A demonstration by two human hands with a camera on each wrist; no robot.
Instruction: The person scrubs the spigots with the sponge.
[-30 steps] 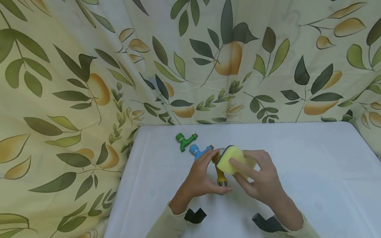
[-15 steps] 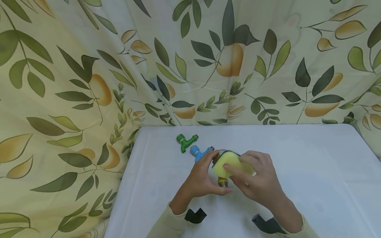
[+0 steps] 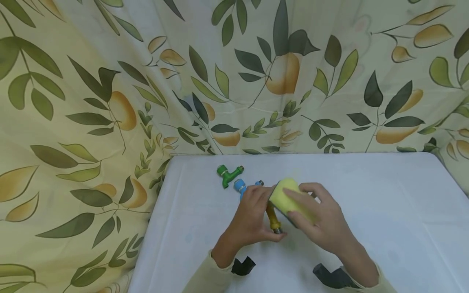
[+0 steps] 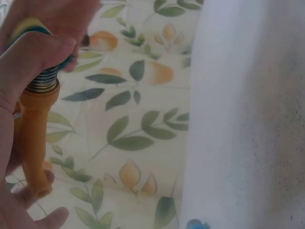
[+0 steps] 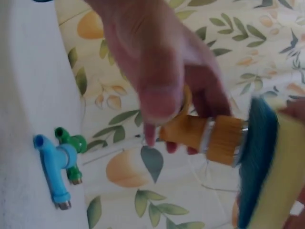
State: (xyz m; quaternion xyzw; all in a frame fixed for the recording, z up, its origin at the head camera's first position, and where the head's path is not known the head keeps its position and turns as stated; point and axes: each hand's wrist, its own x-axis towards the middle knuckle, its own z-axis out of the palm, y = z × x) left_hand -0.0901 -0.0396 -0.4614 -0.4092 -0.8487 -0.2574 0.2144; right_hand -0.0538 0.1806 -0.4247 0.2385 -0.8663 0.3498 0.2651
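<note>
Clock positions taken from the yellow tap, 12 being straight ahead of me.

1. Pale left sleeve point(image 3: 209, 274), at 7 o'clock; pale right sleeve point(image 3: 382, 285), at 5. Beside each cuff, a dark piece: left black fitting point(image 3: 244, 267), right black fitting point(image 3: 331, 277).

2. My left hand point(image 3: 247, 217), at 9 o'clock: fingers grasping the tap, the thumb on its threaded metal end.

3. My right hand point(image 3: 326, 221), at 3 to 4 o'clock: fingers pinching the sponge.

4. Yellow tap point(image 3: 272, 215), one, held up between my two hands, its threaded end tilted down towards me. Orange-yellow body, ribbed knob with silver rings.

5. Sponge point(image 3: 293, 199), one, at 1 to 2 o'clock. Yellow foam with a dark blue-green scouring face, which is turned to the tap's knob end. From above it blocks sight of the knob.

6. Blue tap point(image 3: 239, 185), one, lying at 10 to 11 o'clock. My left fingers cut across its middle from above; the right wrist view shows it whole.

7. Green tap point(image 3: 229, 176), one, just beyond the blue one, same bearing.

8. White-covered bench point(image 3: 370, 195), under all.

9. Leaf-and-fruit printed curtain point(image 3: 256, 93), from 9 round to 2 o'clock, behind the far edge.
</note>
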